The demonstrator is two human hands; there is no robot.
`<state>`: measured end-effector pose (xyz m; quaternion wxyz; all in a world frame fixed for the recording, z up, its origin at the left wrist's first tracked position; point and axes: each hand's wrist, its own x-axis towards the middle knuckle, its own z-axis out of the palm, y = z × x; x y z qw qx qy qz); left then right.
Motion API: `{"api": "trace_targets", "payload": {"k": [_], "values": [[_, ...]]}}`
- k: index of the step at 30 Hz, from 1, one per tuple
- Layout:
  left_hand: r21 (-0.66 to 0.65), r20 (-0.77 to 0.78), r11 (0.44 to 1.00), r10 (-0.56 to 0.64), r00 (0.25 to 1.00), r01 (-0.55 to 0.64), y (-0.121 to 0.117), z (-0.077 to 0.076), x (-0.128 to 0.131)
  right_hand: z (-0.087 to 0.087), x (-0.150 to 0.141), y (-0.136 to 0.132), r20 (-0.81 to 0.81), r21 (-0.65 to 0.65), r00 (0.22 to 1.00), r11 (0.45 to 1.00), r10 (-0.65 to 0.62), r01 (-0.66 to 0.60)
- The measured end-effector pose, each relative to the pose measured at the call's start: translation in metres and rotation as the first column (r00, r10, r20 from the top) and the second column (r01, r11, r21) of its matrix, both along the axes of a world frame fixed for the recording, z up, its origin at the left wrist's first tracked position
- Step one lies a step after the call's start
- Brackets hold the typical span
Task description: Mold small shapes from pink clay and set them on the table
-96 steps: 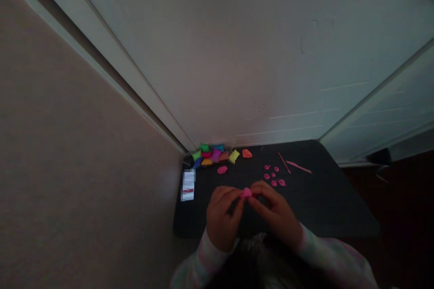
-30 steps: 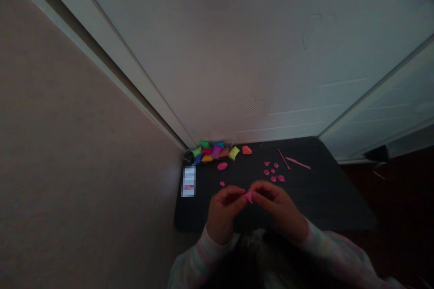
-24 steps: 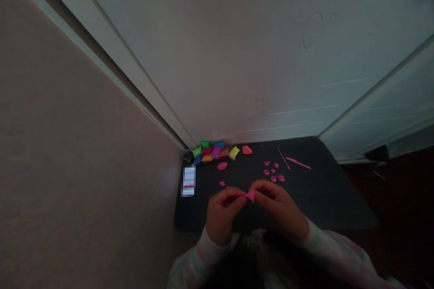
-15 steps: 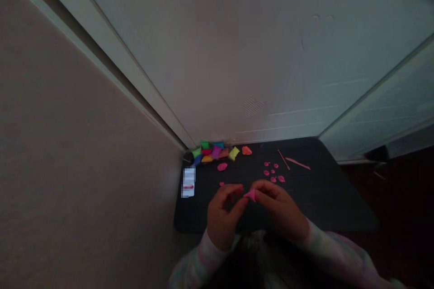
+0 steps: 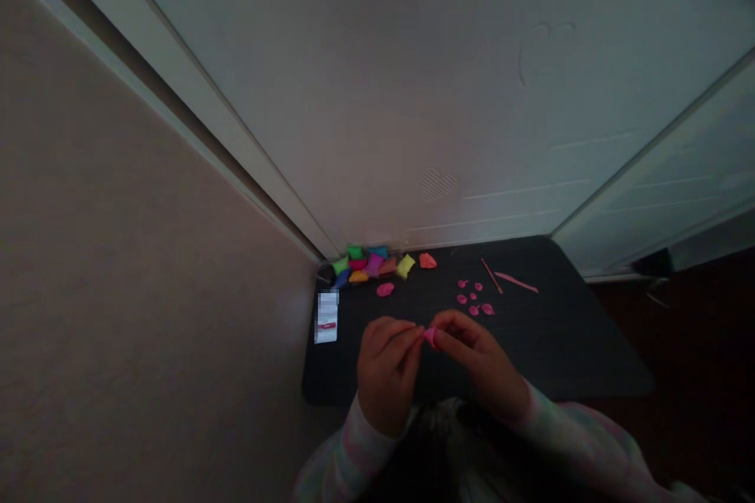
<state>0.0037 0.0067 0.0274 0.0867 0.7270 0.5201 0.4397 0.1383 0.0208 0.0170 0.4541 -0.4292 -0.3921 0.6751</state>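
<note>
A small pink clay piece [image 5: 429,336] sits between the fingertips of both hands, just above the dark table [image 5: 566,354]. My left hand [image 5: 386,373] pinches it from the left, fingers curled. My right hand [image 5: 480,365] pinches it from the right. Several small pink clay bits [image 5: 473,299] lie on the table a little beyond my right hand. A larger pink lump [image 5: 385,289] lies beyond my left hand.
A heap of coloured clay packets [image 5: 369,266] and an orange lump [image 5: 428,260] lie at the table's far edge by the wall. Two thin pink sticks [image 5: 507,281] lie at the far right. A white card [image 5: 326,317] rests at the left edge.
The clay piece has been worked from a rounded lump into a smaller, flatter shape. A tiny pink bit seen near my left hand a second ago is now hidden. Hands stay in place.
</note>
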Motion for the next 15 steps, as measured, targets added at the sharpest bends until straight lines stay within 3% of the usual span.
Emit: {"api": "trace_targets", "payload": {"k": [5,8,11,15], "values": [[-0.130,0.033,0.992,0.011,0.999,-0.007,-0.001,-0.005,0.000,0.003,0.001,0.001,0.118,0.038,0.993,0.999,-0.004,-0.001],[-0.232,0.064,0.971,0.071,0.995,-0.054,0.000,-0.009,-0.001,-0.008,0.003,0.009,0.121,-0.015,0.990,0.998,-0.066,0.068],[-0.290,0.092,0.953,0.116,0.989,-0.085,0.001,-0.012,-0.006,-0.037,0.010,0.024,0.127,-0.083,0.981,0.984,-0.149,0.160],[-0.313,0.108,0.943,0.156,0.982,-0.116,0.000,-0.016,-0.014,-0.089,0.032,0.035,0.182,-0.164,0.945,0.940,-0.271,0.301]]}}
